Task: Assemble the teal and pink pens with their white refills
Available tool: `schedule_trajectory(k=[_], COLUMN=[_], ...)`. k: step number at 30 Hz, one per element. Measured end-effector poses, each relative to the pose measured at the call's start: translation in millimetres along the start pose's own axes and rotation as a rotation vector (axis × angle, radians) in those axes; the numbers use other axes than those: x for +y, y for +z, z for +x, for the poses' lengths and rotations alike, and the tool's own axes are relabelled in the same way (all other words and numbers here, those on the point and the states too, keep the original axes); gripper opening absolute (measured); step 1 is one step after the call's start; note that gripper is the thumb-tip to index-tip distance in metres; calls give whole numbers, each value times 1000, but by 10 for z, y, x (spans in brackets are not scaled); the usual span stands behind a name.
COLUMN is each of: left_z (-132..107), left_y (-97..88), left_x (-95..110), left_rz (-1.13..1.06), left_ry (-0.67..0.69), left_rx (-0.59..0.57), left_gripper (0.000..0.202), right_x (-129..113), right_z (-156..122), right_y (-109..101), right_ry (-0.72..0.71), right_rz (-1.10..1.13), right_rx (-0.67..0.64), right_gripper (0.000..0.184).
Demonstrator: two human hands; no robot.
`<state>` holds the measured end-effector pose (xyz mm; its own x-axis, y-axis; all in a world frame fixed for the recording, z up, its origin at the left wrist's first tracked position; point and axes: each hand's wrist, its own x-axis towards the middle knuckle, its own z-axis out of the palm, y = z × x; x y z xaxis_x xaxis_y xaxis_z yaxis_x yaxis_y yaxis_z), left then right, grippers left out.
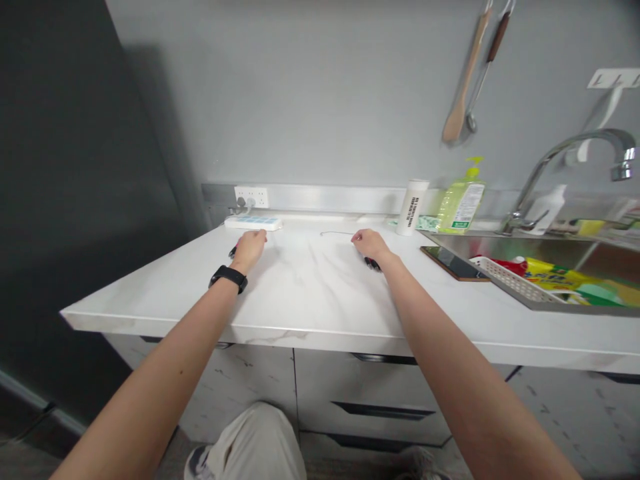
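My left hand [250, 249] is closed above the white counter [305, 287], with a black watch band on its wrist. Small dark pieces with a touch of red [233, 252] show at its outer side, mostly hidden by the hand. My right hand [370, 243] is closed too, its fingertips pinched together. A thin dark cord [335, 233] runs leftward from those fingertips and curls at its free end. Several small black pieces [373, 264] show just below the right hand; their kind is unclear.
A white power strip [254, 223] lies behind my left hand. At the right stand a white bottle [413, 207], a green pump bottle [461, 202] and a sink [533, 308] with a tap [565, 150]. A dark flat tablet-like object [453, 263] lies beside the sink.
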<state>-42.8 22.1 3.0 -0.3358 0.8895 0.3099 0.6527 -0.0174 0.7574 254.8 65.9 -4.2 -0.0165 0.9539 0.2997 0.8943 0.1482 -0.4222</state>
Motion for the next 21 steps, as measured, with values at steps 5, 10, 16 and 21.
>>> schedule_trajectory(k=[5, 10, 16, 21], left_z=[20, 36, 91, 51], left_y=[-188, -192, -152, -149], left_x=[-161, -249, -307, -267], left_rz=[456, 523, 506, 508], left_ry=[-155, -171, -42, -30], left_rx=[82, 42, 22, -16], left_gripper=[28, 30, 27, 21], right_x=[-9, -19, -71, -165], right_z=[-14, -27, -50, -59], right_y=[-2, 5, -2, 9], right_ry=[6, 7, -15, -56], right_rz=[2, 7, 17, 14], right_rx=[-15, -16, -24, -34], right_gripper=[28, 27, 26, 27])
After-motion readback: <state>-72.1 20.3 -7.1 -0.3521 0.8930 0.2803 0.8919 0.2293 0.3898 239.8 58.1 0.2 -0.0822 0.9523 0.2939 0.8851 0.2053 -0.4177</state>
